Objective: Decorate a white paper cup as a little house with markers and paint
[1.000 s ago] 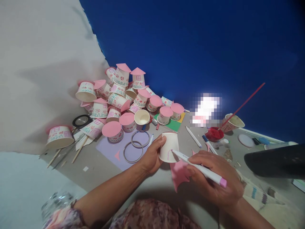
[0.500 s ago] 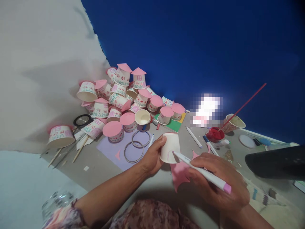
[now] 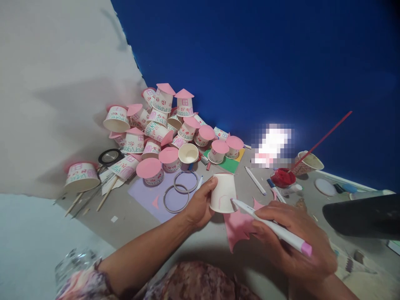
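Observation:
My left hand (image 3: 201,204) grips a white paper cup (image 3: 222,187) by its left side, the cup upside down with its wide rim at the bottom. A faint pink arch-shaped line shows on the cup's lower front. Between the thumb and fingers of my right hand (image 3: 296,241) is a white felt-tip marker (image 3: 275,229) with a pink end, its tip at the cup's right side. Under the cup and the marker lies a cut scrap of pink paper (image 3: 236,229).
Decorated paper cups with pink paper roofs (image 3: 165,100) are piled at the back left. Two grey rings (image 3: 176,198) rest on a lilac sheet (image 3: 140,191). Right of the cup are another marker (image 3: 255,181), a red pot (image 3: 283,178) and a dark cylinder (image 3: 359,214).
The marker tip has moved right across the cup, and the pink line now reaches further, curving over into an arch. My left hand still holds the cup in nearly the same spot.

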Motion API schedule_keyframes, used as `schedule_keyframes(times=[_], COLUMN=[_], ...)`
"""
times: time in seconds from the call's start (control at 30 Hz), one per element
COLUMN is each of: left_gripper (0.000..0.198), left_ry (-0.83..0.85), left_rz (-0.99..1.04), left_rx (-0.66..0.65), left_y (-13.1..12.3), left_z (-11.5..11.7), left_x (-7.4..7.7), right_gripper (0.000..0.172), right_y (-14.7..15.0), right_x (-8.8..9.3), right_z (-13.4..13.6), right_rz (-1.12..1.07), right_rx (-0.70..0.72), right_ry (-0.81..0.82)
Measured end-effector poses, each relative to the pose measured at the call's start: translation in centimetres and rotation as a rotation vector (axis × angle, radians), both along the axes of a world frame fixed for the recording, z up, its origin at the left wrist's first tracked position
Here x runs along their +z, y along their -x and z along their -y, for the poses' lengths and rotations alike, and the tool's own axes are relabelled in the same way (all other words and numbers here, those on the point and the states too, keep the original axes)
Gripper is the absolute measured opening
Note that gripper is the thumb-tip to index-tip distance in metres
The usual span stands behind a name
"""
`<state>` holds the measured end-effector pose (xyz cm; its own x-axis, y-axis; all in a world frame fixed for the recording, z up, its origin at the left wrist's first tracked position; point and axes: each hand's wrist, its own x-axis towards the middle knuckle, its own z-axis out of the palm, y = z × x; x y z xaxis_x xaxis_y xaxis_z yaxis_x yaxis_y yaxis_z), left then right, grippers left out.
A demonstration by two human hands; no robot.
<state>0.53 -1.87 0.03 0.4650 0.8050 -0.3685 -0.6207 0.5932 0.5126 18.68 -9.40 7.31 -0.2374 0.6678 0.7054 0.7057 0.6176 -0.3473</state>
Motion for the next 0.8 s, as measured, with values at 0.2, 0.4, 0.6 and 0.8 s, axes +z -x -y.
schedule_keyframes(times=[0.2,0.4,0.6,0.8], left_gripper=[0.056,0.061,0.062,0.062], left_ry=[-0.015,-0.03,-0.044,-0.061], left_rz=[-0.004,-0.011,-0.018,-0.022], left_rx=[-0.036,-0.047,-0.047,-0.073], left_y=[0.03,-0.06,0.06,0.09], left_z=[0.06,0.11,-0.05,0.06], left_x=[-0.01,-0.06,-0.2,0.0], right_gripper=[0.026,0.016,0.028,0.034], right_y=[0.02,-0.04,0.07,-0.03], right_x=[0.18,0.1,0.86,0.47], right_z=[0.03,0.0,0.13,0.06], right_rz=[0.039,0.003,0.022,0.038], right_rx=[0.029,0.023,0.074,0.074], right_ry=[0.031,0.037,0.081,0.08])
